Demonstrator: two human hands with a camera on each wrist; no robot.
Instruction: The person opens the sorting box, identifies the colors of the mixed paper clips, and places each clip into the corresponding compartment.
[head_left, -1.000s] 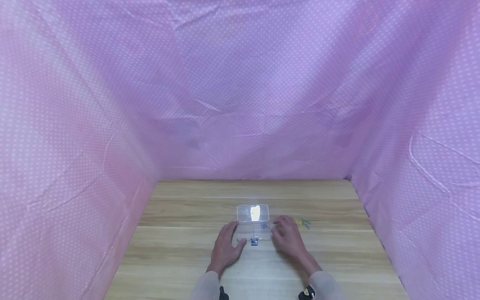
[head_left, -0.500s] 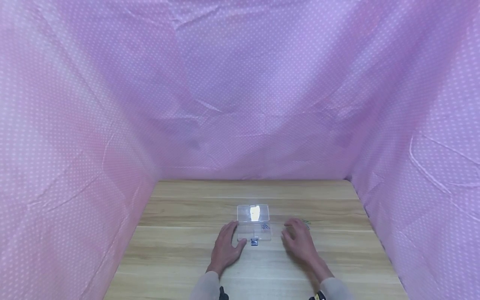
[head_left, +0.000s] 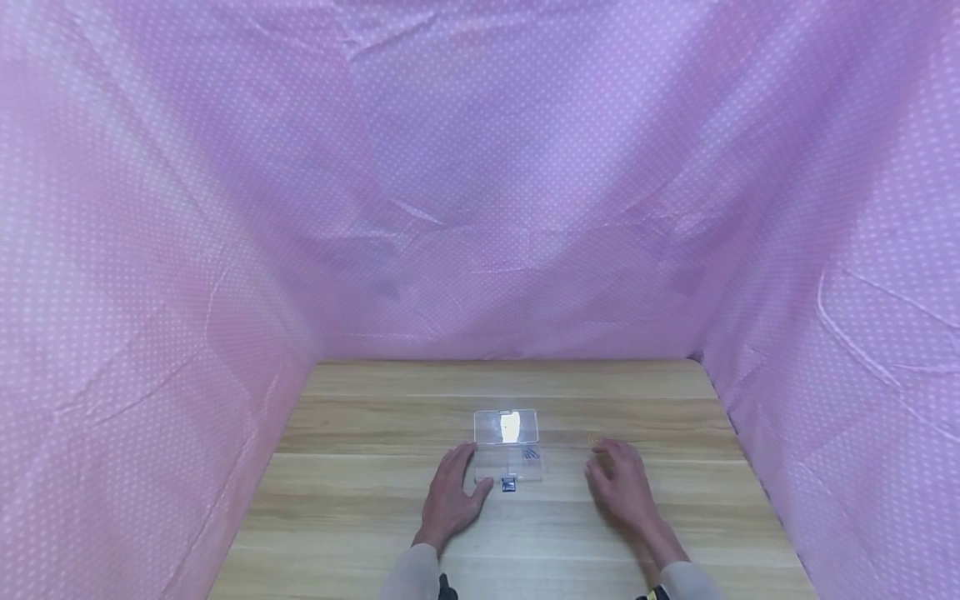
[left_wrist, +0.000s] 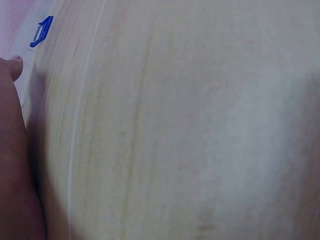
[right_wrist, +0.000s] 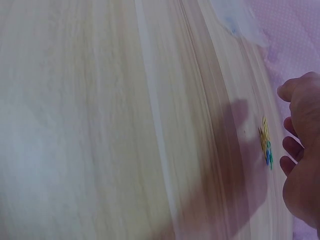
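A clear plastic box [head_left: 491,472] stands on the table, its lid [head_left: 491,427] laid back flat behind it. Blue paper clips [head_left: 531,454] lie in its back right part. At the front is a blue latch [head_left: 508,484], also seen in the left wrist view. My left hand [head_left: 453,493] rests against the box's left side, fingers along the edge and thumb at the front. To the right, my right hand [head_left: 624,483] hovers by loose paper clips [right_wrist: 265,142] in yellow, green and blue, mostly hidden from the head view. Nothing shows between its loosely bent fingers.
The wooden tabletop [head_left: 375,417] carries the box and clips. Pink dotted cloth [head_left: 495,300] hangs behind the table and along both sides.
My right hand has moved away from the box's right side, rightward to the loose paper clips, covering most of them. The left hand and box have stayed in place.
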